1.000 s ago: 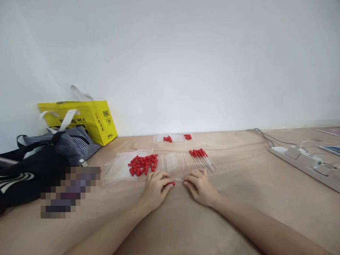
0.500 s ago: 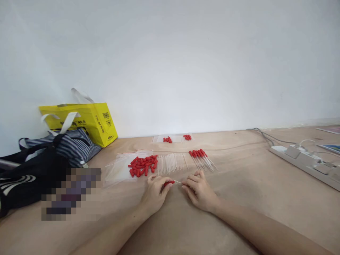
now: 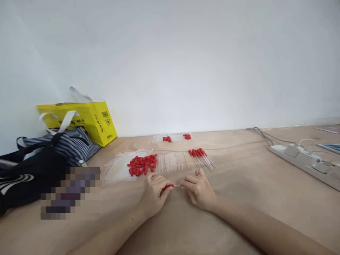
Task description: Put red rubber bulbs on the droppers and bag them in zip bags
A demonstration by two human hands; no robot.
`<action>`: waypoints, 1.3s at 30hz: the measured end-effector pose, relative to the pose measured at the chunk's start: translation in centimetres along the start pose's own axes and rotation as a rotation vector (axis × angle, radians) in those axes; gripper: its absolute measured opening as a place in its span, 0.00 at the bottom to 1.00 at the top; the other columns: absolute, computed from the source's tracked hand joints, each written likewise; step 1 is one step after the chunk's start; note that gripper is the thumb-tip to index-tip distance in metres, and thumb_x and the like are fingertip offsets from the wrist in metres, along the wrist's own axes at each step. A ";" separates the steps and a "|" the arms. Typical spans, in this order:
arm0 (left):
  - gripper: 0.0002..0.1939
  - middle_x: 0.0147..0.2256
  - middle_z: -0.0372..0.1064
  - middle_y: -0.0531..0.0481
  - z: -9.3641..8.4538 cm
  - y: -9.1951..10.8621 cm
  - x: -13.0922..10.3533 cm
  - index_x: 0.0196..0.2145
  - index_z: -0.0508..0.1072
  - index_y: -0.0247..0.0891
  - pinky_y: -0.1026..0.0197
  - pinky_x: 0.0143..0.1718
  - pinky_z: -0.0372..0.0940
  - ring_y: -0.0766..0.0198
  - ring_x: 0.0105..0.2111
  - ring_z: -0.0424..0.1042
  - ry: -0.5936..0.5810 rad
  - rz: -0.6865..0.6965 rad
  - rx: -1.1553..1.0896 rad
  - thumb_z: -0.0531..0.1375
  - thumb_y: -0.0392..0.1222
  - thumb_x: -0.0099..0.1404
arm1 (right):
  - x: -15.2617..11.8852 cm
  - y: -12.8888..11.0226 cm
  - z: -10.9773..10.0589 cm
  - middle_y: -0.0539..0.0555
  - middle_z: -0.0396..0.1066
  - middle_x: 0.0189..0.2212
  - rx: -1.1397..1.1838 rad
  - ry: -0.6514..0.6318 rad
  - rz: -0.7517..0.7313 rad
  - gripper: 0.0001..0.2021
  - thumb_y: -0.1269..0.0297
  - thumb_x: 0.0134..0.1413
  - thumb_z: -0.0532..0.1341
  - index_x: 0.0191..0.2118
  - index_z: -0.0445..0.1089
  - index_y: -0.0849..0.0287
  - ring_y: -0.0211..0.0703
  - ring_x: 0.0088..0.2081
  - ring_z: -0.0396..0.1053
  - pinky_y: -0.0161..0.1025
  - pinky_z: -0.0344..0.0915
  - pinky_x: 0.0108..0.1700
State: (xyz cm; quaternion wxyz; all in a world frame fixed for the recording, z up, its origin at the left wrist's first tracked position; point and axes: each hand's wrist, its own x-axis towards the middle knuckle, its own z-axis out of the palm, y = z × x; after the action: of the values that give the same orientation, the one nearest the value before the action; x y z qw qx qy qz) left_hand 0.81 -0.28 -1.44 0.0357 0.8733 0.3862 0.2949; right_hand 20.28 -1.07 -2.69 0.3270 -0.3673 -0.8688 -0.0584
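Left hand (image 3: 155,193): in the head view, the only view, its thumb and forefinger pinch 1 red sleeve (image 3: 168,187), seemingly by the sides so that the end facing the right hand stays exposed.
Right hand (image 3: 200,191): fingertips pinch 1 slim pale stick (image 3: 176,186) at its right end, probably to leave the other end free.
Sleeve and stick: in line between the 2 hands, appearing to meet; how far the stick sits inside, I cannot tell.
Red pile (image 3: 142,164): loose sleeves heaped partly on a clear zip bag (image 3: 117,168), just beyond the left hand, likely for easy reach.
Pale row (image 3: 170,163): bare sticks side by side, right of the pile, perhaps spread for picking singly.
Red-ended sticks (image 3: 199,156): a small fan beyond the right hand, red ends away from the person, probably grouped apart from the bare ones.
Far bag (image 3: 172,138): clear, near the wall, with 2 small red clusters.
Left edge: yellow bag (image 3: 103,124), striped bag (image 3: 69,145) and black bag (image 3: 32,173), seemingly kept aside from the handwork.
Power strip (image 3: 278,151): at right, well apart from the hands.
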 end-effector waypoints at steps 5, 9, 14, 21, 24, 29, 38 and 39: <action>0.09 0.24 0.68 0.55 0.0 0.3 -0.2 0.28 0.68 0.39 0.51 0.47 0.46 0.66 0.28 0.66 0.027 0.079 0.030 0.50 0.38 0.62 | -0.1 -0.3 0.2 0.49 0.64 0.23 0.017 0.017 0.019 0.10 0.75 0.50 0.49 0.30 0.68 0.59 0.34 0.24 0.54 0.39 0.42 0.33; 0.09 0.24 0.70 0.54 -0.2 0.6 -0.2 0.28 0.68 0.40 0.51 0.48 0.46 0.66 0.28 0.66 0.015 0.111 0.045 0.50 0.38 0.62 | -0.2 -0.4 0.3 0.49 0.64 0.23 0.046 0.005 0.028 0.11 0.74 0.50 0.49 0.30 0.68 0.59 0.34 0.24 0.55 0.38 0.43 0.33; 0.09 0.25 0.70 0.54 -0.2 0.6 -0.1 0.28 0.68 0.40 0.51 0.48 0.46 0.66 0.29 0.66 0.023 0.112 0.051 0.50 0.38 0.61 | -0.1 -0.6 0.4 0.49 0.64 0.23 0.060 0.006 0.036 0.11 0.74 0.51 0.49 0.30 0.68 0.59 0.35 0.25 0.57 0.38 0.43 0.33; 0.09 0.25 0.70 0.55 0.1 0.2 -0.1 0.28 0.69 0.40 0.51 0.49 0.44 0.66 0.30 0.66 0.020 0.121 0.050 0.50 0.38 0.61 | 0.1 -0.7 0.5 0.49 0.65 0.24 0.080 -0.010 0.057 0.11 0.72 0.53 0.49 0.30 0.67 0.59 0.34 0.25 0.58 0.38 0.43 0.34; 0.08 0.25 0.70 0.55 0.1 0.2 -0.1 0.28 0.69 0.40 0.51 0.49 0.44 0.66 0.30 0.66 0.021 0.125 0.052 0.50 0.38 0.61 | 0.2 -0.6 0.5 0.49 0.66 0.24 0.097 -0.016 0.070 0.11 0.72 0.54 0.48 0.30 0.67 0.59 0.34 0.25 0.59 0.38 0.44 0.33; 0.08 0.27 0.71 0.55 -0.4 0.3 0.2 0.30 0.69 0.41 0.50 0.49 0.44 0.66 0.31 0.67 0.010 0.091 0.087 0.51 0.38 0.61 | 0.7 -0.1 -0.2 0.49 0.68 0.26 0.078 -0.086 0.052 0.10 0.69 0.56 0.50 0.34 0.68 0.56 0.35 0.29 0.61 0.38 0.44 0.34; 0.13 0.41 0.69 0.49 -0.3 -1.3 0.5 0.44 0.64 0.43 0.47 0.49 0.43 0.58 0.43 0.63 0.073 -0.047 0.152 0.52 0.43 0.61 | 0.9 1.7 -0.3 0.53 0.69 0.28 -0.142 -0.095 0.163 0.11 0.73 0.50 0.52 0.36 0.69 0.55 0.42 0.34 0.61 0.40 0.44 0.35; 0.16 0.43 0.67 0.47 -0.2 -1.7 0.5 0.46 0.62 0.43 0.47 0.48 0.44 0.56 0.45 0.62 0.096 -0.093 0.168 0.53 0.44 0.60 | 1.0 2.5 -0.3 0.53 0.69 0.28 -0.154 -0.049 0.272 0.11 0.73 0.50 0.52 0.35 0.69 0.56 0.42 0.34 0.62 0.40 0.44 0.35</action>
State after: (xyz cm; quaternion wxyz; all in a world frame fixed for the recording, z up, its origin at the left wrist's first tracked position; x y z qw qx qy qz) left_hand -0.15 1.19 -1.47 -0.0426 0.8392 0.4510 0.3008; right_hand 21.57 1.24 -2.15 0.2816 -0.5066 -0.8118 -0.0709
